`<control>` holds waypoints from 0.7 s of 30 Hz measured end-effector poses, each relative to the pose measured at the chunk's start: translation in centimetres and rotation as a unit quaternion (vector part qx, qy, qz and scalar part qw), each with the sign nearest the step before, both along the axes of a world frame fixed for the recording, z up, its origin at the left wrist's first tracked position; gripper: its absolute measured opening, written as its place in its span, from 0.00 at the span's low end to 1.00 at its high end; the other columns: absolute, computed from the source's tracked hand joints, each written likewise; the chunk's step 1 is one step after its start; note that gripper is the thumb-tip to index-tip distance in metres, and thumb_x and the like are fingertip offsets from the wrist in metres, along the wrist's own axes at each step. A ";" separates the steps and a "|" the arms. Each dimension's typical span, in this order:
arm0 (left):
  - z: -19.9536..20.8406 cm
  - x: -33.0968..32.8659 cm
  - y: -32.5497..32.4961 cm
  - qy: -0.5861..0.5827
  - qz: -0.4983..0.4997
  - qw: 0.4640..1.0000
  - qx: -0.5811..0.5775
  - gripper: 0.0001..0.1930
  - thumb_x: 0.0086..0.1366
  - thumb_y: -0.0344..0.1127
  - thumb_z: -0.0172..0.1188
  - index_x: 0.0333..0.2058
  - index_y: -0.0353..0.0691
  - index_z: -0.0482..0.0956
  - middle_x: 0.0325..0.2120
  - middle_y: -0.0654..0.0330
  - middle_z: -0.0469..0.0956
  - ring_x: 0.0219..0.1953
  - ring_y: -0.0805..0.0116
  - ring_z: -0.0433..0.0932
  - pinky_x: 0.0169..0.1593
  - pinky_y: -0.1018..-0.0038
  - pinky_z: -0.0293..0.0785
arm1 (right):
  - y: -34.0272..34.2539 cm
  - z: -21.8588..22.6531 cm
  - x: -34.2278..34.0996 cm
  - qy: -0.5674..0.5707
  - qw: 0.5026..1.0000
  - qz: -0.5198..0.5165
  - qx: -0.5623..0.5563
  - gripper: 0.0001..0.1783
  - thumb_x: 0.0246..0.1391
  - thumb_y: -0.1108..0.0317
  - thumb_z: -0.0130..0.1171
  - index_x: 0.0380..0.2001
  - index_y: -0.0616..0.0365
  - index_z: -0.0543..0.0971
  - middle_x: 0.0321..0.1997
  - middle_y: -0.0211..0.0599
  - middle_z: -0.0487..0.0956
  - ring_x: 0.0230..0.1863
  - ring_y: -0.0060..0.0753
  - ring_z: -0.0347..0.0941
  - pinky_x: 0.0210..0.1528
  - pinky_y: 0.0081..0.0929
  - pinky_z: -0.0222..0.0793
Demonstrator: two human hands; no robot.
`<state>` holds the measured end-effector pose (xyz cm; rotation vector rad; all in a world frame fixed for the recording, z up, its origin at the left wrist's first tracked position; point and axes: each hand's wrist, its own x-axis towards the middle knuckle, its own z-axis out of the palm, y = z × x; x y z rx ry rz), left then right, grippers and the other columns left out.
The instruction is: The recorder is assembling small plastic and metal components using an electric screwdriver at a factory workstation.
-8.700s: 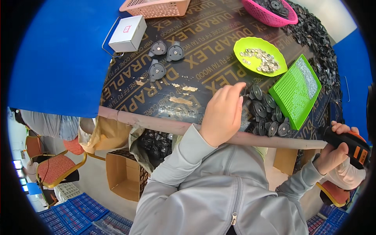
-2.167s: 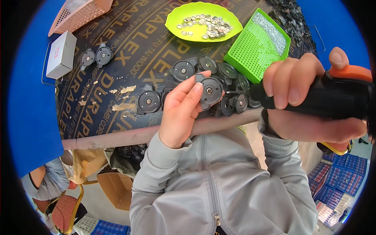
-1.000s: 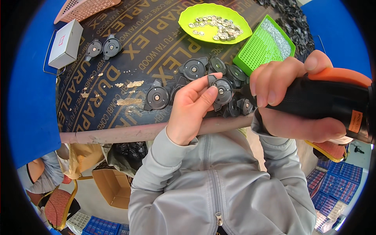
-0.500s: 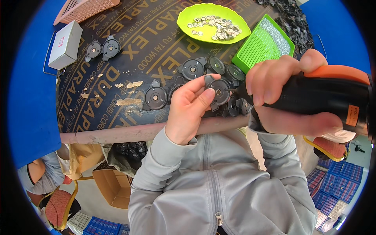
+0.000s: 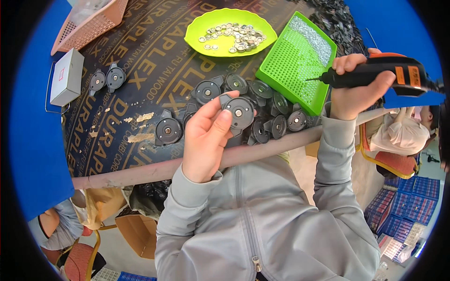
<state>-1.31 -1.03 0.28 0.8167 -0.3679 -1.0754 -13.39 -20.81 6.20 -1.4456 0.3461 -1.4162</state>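
My left hand (image 5: 208, 136) pinches a round black plastic part (image 5: 238, 114) with a metal centre, held up above the table's near edge. In my right hand (image 5: 363, 89) is a black and orange electric screwdriver (image 5: 377, 72). Its thin bit points left, over the green perforated basket (image 5: 294, 70) that holds small shiny metal pieces, apart from the held part. Several similar black parts (image 5: 207, 92) lie grouped behind and beside my left hand, and one (image 5: 168, 129) lies to its left.
A yellow-green bowl (image 5: 225, 50) of round metal discs stands at the back. Two more black parts (image 5: 115, 77), a white box (image 5: 67, 79) and a pink basket (image 5: 89, 28) are on the left. A padded rail (image 5: 126, 170) edges the table. Other people sit at both sides.
My right hand has drawn the screwdriver away from the black part, to the right and over the green basket. My left hand still holds the part. The whole view has shifted somewhat.
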 end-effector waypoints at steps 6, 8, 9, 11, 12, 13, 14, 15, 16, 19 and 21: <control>0.1 0.0 0.0 0.021 -0.006 1.000 -0.010 0.17 0.64 0.32 0.45 0.50 0.30 0.63 0.40 0.53 0.73 0.44 0.63 0.73 0.49 0.71 0.69 | -1.4 -1.7 0.2 0.007 1.000 -0.010 0.000 0.30 0.49 0.38 0.44 0.40 0.55 0.63 0.16 0.35 0.66 0.17 0.29 0.59 0.25 0.27 0.58; 0.1 0.0 0.0 0.018 -0.002 1.000 -0.008 0.18 0.64 0.33 0.45 0.50 0.30 0.62 0.40 0.53 0.73 0.44 0.63 0.73 0.49 0.70 0.69 | -1.6 -1.9 0.2 0.008 1.000 -0.012 -0.002 0.30 0.50 0.38 0.44 0.40 0.55 0.63 0.15 0.35 0.66 0.17 0.30 0.60 0.25 0.28 0.58; 0.1 0.0 0.0 0.017 -0.004 1.000 -0.007 0.18 0.64 0.33 0.45 0.50 0.30 0.62 0.40 0.53 0.73 0.44 0.63 0.73 0.49 0.70 0.69 | -1.6 -2.0 0.2 0.010 1.000 -0.012 -0.005 0.30 0.50 0.39 0.44 0.40 0.56 0.63 0.15 0.35 0.66 0.17 0.30 0.60 0.24 0.28 0.58; 0.1 0.0 0.0 0.016 -0.002 1.000 -0.003 0.18 0.64 0.33 0.46 0.50 0.30 0.62 0.40 0.53 0.73 0.44 0.62 0.73 0.50 0.69 0.68 | -1.7 -2.0 0.2 0.009 1.000 -0.013 -0.006 0.29 0.51 0.39 0.44 0.40 0.56 0.63 0.15 0.35 0.67 0.17 0.30 0.60 0.24 0.28 0.58; 0.1 0.0 0.0 0.015 -0.004 1.000 -0.003 0.18 0.64 0.33 0.46 0.50 0.30 0.62 0.40 0.53 0.73 0.44 0.62 0.73 0.50 0.69 0.68 | -1.8 -2.0 0.2 0.009 1.000 -0.012 -0.008 0.29 0.51 0.40 0.44 0.40 0.56 0.64 0.15 0.36 0.67 0.17 0.30 0.60 0.24 0.28 0.58; -0.1 0.0 0.0 0.016 -0.002 1.000 -0.005 0.18 0.64 0.33 0.46 0.50 0.30 0.62 0.41 0.52 0.72 0.45 0.61 0.73 0.50 0.69 0.68 | -1.8 -2.1 0.3 0.006 1.000 -0.006 -0.004 0.29 0.51 0.40 0.44 0.40 0.56 0.63 0.15 0.36 0.67 0.17 0.30 0.60 0.24 0.28 0.58; -0.2 0.0 0.0 0.016 0.000 1.000 -0.007 0.18 0.64 0.33 0.46 0.50 0.30 0.62 0.41 0.52 0.72 0.45 0.61 0.73 0.50 0.69 0.68 | -1.9 -2.2 0.2 0.005 1.000 -0.007 -0.004 0.29 0.51 0.40 0.44 0.40 0.56 0.63 0.15 0.36 0.67 0.17 0.30 0.60 0.24 0.28 0.58; -0.2 0.0 -0.1 0.016 -0.001 1.000 -0.007 0.18 0.64 0.33 0.46 0.50 0.30 0.62 0.41 0.52 0.72 0.45 0.61 0.73 0.50 0.69 0.68 | -1.9 -2.1 0.2 0.010 1.000 -0.011 -0.007 0.29 0.51 0.40 0.44 0.40 0.56 0.63 0.15 0.36 0.66 0.17 0.30 0.60 0.24 0.28 0.58; -0.1 0.0 0.0 0.018 -0.001 1.000 -0.007 0.18 0.64 0.33 0.46 0.50 0.30 0.62 0.41 0.52 0.72 0.45 0.61 0.73 0.50 0.69 0.68 | -1.9 -2.1 0.3 0.015 1.000 -0.015 -0.008 0.29 0.51 0.40 0.44 0.40 0.56 0.63 0.15 0.36 0.66 0.17 0.30 0.60 0.24 0.28 0.58; 0.0 0.0 0.0 0.023 -0.003 1.000 -0.010 0.18 0.64 0.33 0.46 0.50 0.30 0.62 0.41 0.52 0.72 0.45 0.61 0.73 0.50 0.69 0.68 | -1.7 -2.0 0.2 0.008 1.000 -0.023 -0.009 0.29 0.51 0.40 0.44 0.40 0.56 0.64 0.15 0.35 0.66 0.17 0.30 0.60 0.23 0.28 0.58; 0.0 0.0 0.1 0.026 -0.002 1.000 -0.013 0.18 0.64 0.33 0.46 0.50 0.30 0.62 0.41 0.52 0.72 0.45 0.61 0.73 0.50 0.69 0.68 | -1.7 -2.0 0.2 0.011 1.000 -0.023 -0.008 0.29 0.51 0.40 0.44 0.40 0.56 0.64 0.15 0.35 0.66 0.17 0.30 0.60 0.24 0.28 0.59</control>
